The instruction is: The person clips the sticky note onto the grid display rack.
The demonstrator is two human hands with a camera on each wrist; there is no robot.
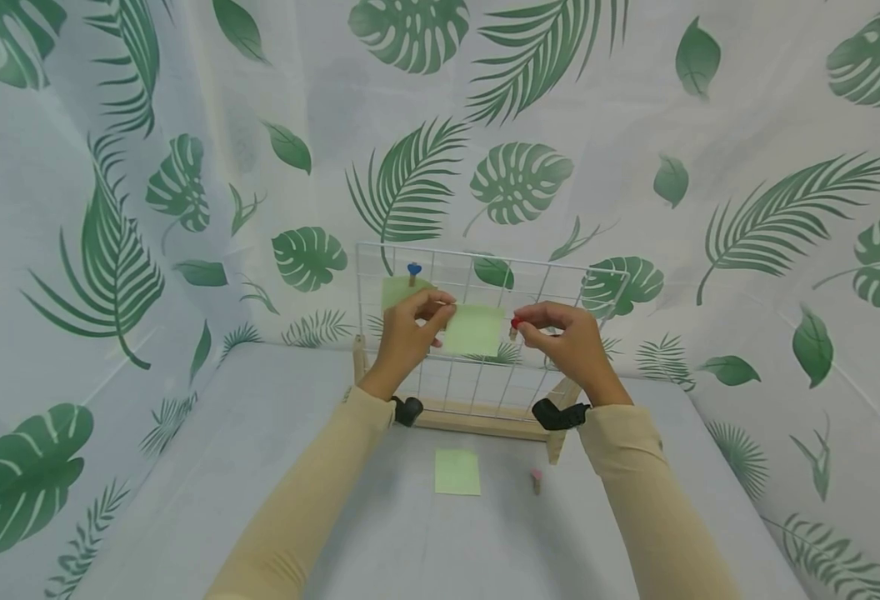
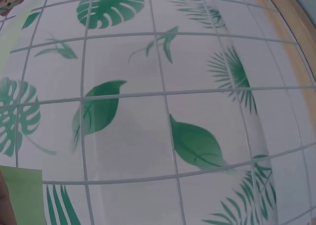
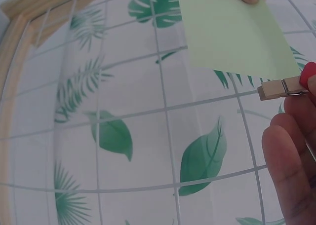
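Observation:
My left hand pinches the left edge of a pale green paper square in front of the white wire grid. In my right hand a small wooden clothespin with a red heart is pinched between thumb and fingers, just right of the paper. The clothespin's tip lies close to the paper's edge in the right wrist view. A second green paper hangs at the grid's upper left under a clothespin with a blue heart, partly hidden by my left hand.
The grid stands in a wooden base on the white table. Before it lie another green paper square and a clothespin with a pink heart. A leaf-patterned cloth rises behind and at both sides.

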